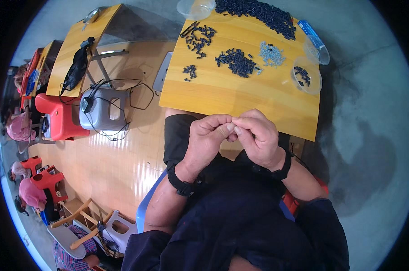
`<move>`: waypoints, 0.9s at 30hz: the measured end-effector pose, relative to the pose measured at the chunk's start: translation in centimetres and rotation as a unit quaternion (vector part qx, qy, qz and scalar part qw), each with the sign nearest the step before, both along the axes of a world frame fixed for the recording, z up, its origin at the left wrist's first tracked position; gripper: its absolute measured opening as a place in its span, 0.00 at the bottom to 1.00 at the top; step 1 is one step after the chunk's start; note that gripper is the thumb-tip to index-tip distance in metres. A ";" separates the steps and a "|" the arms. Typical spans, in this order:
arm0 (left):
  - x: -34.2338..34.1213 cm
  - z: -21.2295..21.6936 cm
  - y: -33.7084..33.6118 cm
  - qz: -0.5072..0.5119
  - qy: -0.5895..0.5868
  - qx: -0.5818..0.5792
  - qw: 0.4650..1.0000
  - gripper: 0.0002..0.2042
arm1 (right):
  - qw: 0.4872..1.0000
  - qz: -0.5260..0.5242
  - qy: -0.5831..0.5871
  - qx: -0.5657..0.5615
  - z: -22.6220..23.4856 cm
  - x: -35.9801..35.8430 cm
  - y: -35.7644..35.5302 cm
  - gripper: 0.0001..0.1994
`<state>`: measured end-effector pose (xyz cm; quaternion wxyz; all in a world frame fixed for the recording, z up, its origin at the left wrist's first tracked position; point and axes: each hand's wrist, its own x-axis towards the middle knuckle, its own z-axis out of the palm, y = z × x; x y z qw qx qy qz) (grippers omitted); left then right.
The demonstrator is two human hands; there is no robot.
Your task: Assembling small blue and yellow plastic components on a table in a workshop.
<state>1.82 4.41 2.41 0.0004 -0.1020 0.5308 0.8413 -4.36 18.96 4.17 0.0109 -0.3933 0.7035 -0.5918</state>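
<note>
Both hands meet just in front of the near edge of the wooden board (240,97), held up close to the body where the eyes look straight down on them. Left hand (207,137) is curled, its thumb and forefinger pressed together at the tips, and right hand (257,135) is curled the same way, its fingertips touching those of the left. Whatever small piece sits between the fingertips is hidden by them; I cannot tell its shape or colour, only that the pinch is tight and the other fingers are folded in. Each wrist wears a black band. Beyond the hands, on the board, the stock is laid out in separate heaps, probably so that each kind stays within reach and unmixed: a middle pile of small black pieces (236,62) lies further out from the hands, a little heap of pale grey pieces (271,53) sits just to its right, a scattered black group (199,38) lies toward the board's far left corner, and a long black heap (258,12) runs along the far edge. A clear plastic cup (306,76) with a few black pieces in it stands at the board's right edge, and another clear tub (195,8) at the far left corner. Left of the board stand a grey stool (104,110) tangled with cables and a red chair (60,118).
</note>
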 end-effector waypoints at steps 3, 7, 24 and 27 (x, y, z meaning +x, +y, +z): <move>0.0 -0.2 -0.3 -0.021 0.008 0.012 1.000 0.06 | 0.999 0.025 -0.017 0.010 0.2 -0.5 0.4 0.08; -0.5 0.0 -0.9 -0.050 -0.004 0.011 0.999 0.06 | 0.993 0.020 -0.113 0.010 0.8 -0.5 0.3 0.08; -0.5 -1.1 -1.3 -0.062 -0.044 -0.020 0.997 0.06 | 0.992 0.077 -0.052 0.080 -0.6 -2.1 0.4 0.05; -0.5 -1.5 -1.3 -0.077 -0.058 -0.024 0.995 0.05 | 0.986 0.098 -0.081 0.106 -0.8 -2.7 1.0 0.05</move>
